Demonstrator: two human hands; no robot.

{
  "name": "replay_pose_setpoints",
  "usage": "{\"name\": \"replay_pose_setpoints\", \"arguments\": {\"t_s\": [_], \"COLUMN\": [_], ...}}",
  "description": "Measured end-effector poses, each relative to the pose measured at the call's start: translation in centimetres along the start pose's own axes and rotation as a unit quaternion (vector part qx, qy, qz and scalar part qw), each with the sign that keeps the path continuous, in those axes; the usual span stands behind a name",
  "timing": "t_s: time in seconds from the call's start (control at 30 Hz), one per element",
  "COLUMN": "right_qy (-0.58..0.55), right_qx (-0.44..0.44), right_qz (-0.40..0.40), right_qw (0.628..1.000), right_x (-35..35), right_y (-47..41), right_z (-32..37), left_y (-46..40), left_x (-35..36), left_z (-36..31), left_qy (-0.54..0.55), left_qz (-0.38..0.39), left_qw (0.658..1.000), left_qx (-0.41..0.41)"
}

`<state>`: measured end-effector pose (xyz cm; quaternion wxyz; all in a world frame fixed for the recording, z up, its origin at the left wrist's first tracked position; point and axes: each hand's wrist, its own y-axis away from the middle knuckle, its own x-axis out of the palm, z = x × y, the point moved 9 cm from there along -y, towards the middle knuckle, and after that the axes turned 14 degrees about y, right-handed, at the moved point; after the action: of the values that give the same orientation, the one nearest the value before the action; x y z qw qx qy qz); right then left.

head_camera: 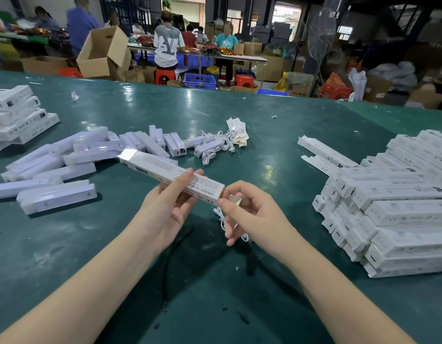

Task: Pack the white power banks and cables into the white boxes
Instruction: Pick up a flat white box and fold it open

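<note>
My left grip (165, 207) curls round a long white box (172, 173); my right grip (249, 214) pinches its open end flap (236, 198), cable (222, 219) dangling beneath.

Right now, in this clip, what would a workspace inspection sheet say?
Surface: green table, scuffed.
Job's things: long white printed box in both hands; loose white power banks far left; stacked white boxes right and more far left.
Clutter: small paper scraps.
Hands: left hand grips box; right hand pinches its near end.
Cables: white cable under right hand; white cable pile mid-table.
Surroundings: people at far tables, brown cardboard cartons, blue crates.
</note>
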<state>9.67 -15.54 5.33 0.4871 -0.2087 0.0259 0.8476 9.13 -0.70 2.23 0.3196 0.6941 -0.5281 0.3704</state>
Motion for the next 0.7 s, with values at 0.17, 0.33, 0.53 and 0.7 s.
{"name": "replay_pose_setpoints", "arguments": {"t_s": [0.17,0.33,0.53,0.7], "right_qy": [-0.073,-0.098,-0.128,-0.183], "right_qx": [0.014,-0.007,0.0,0.008], "right_qz": [0.032,0.006,0.025,0.065], "right_qw": [0.997,0.995,0.991,0.981], "right_x": [0.6,0.4,0.4,0.7], "right_y": [0.0,-0.1,-0.1,-0.1], "right_z": [0.1,0.4,0.2,0.3], "left_y": [0.1,0.4,0.6,1.2], "left_x": [0.4,0.8,1.0,1.6], "left_z": [0.2,0.5,0.7,1.0], "left_qy": [-0.005,-0.007,0.016,0.022], "left_qz": [0.007,0.017,0.012,0.017], "left_qw": [1.0,0.999,0.999,0.998], "left_qx": [-0.018,-0.026,-0.036,-0.059]}}
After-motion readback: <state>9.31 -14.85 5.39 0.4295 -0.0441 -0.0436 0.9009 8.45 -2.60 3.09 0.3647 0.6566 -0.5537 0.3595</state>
